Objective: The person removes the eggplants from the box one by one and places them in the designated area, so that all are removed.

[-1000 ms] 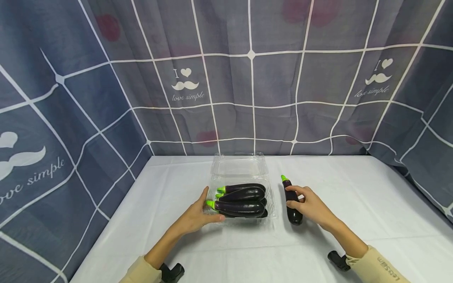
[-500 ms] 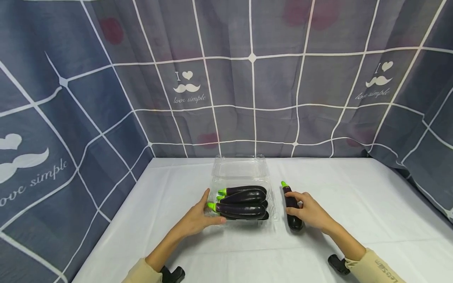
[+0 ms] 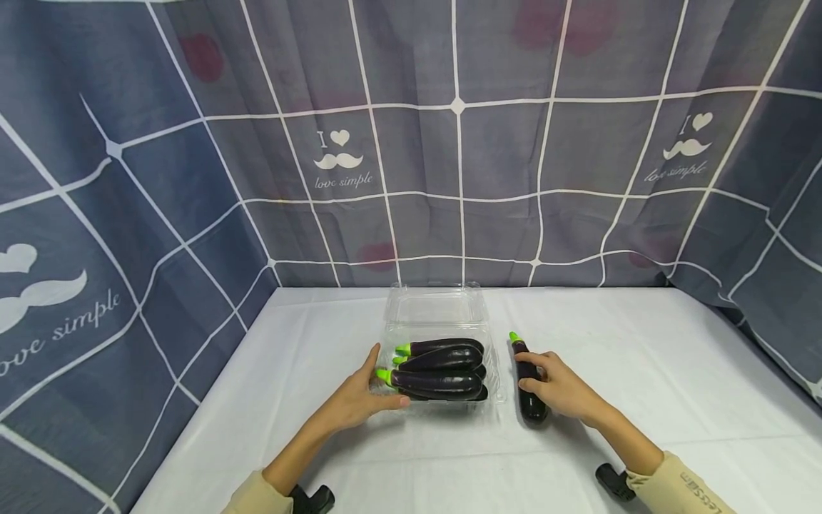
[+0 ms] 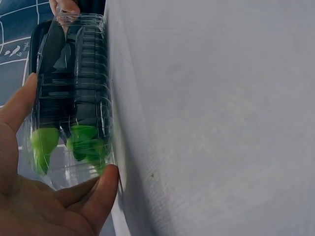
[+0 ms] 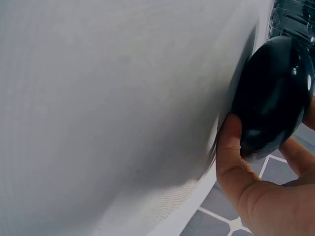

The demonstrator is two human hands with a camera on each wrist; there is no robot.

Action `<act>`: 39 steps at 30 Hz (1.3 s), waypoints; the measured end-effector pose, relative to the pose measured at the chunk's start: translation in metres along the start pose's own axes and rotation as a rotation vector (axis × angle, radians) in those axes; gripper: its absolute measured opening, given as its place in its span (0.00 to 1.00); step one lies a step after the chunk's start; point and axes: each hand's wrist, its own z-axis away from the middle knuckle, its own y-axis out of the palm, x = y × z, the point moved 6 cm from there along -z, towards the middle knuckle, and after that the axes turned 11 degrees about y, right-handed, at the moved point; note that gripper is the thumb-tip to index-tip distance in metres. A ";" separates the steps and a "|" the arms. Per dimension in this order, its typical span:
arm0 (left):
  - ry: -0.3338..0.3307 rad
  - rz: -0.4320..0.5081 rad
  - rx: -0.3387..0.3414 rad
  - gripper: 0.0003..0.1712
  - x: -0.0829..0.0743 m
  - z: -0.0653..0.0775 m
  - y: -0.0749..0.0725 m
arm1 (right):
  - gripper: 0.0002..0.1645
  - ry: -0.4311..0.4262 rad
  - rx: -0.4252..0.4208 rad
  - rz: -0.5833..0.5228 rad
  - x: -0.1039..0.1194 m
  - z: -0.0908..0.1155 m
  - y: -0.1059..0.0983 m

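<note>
A clear plastic clamshell box (image 3: 493, 378) stands with its lid (image 3: 437, 305) folded back, away from the person. Several dark purple eggplants (image 3: 439, 383) with green stems lie stacked in it, stems to the left. My left hand (image 3: 354, 400) holds the box's left end between spread thumb and fingers; the left wrist view shows fingers (image 4: 101, 194) near its lower edge by the green stems. To the right of the box, my right hand (image 3: 561, 385) grips a single eggplant (image 3: 531, 407) by its sides, its stem pointing away. The white tabletop appears to support that eggplant.
White cloth (image 3: 411, 464) covers the table. A dark blue-grey curtain (image 3: 411, 157) with white lines hangs behind and along both sides. Black wrist-worn devices (image 3: 312, 498) sit near both sleeve cuffs.
The right hand and its eggplant have shifted slightly towards the person. The head view has tilted a little. The left hand and the box stay in place.
</note>
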 end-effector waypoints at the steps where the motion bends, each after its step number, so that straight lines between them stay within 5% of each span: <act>1: 0.001 0.001 0.001 0.71 0.000 0.000 0.000 | 0.31 -0.012 0.000 -0.002 0.000 0.000 0.000; 8: 0.009 0.002 0.000 0.71 0.000 0.001 0.000 | 0.34 -0.073 -0.019 -0.023 0.001 -0.001 -0.001; 17: 0.013 0.010 -0.001 0.71 -0.001 0.001 0.000 | 0.23 -0.104 -0.068 -0.030 0.004 0.000 -0.003; 39: 0.011 0.016 0.009 0.71 -0.002 0.001 0.000 | 0.24 -0.074 -0.043 -0.039 0.002 -0.002 -0.002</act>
